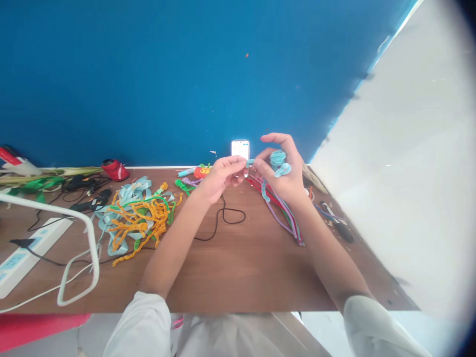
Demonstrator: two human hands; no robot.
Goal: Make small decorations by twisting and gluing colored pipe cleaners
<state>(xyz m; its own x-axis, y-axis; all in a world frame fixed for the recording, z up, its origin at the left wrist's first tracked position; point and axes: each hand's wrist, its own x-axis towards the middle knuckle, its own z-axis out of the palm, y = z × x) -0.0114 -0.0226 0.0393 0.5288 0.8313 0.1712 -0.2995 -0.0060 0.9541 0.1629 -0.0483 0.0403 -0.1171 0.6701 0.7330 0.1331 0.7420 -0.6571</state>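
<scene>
Passing room on the desk [238,282], mid near edge
White frame [94,255] bars the near-left corner; orange stems [141,226] and coloured strips [296,230] flank it farther back.

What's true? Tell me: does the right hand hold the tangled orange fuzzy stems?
No: the orange fuzzy stems lie among pale-blue ribbons, while the right hand holds light-blue fuzzy coils.

Fuzzy stick [250,162] was thin, light blue. Short bit showed between fingertips of left hand [221,178] and right hand [293,181], lay nearly flat, up in air. Fuzzy coil [277,158], same blue, sat in right hand, wound up round. Small bent loop [283,170] poked out just under coil. Curvy blue strand [265,191] hung below right hand. Could not tell if all joined.
</scene>
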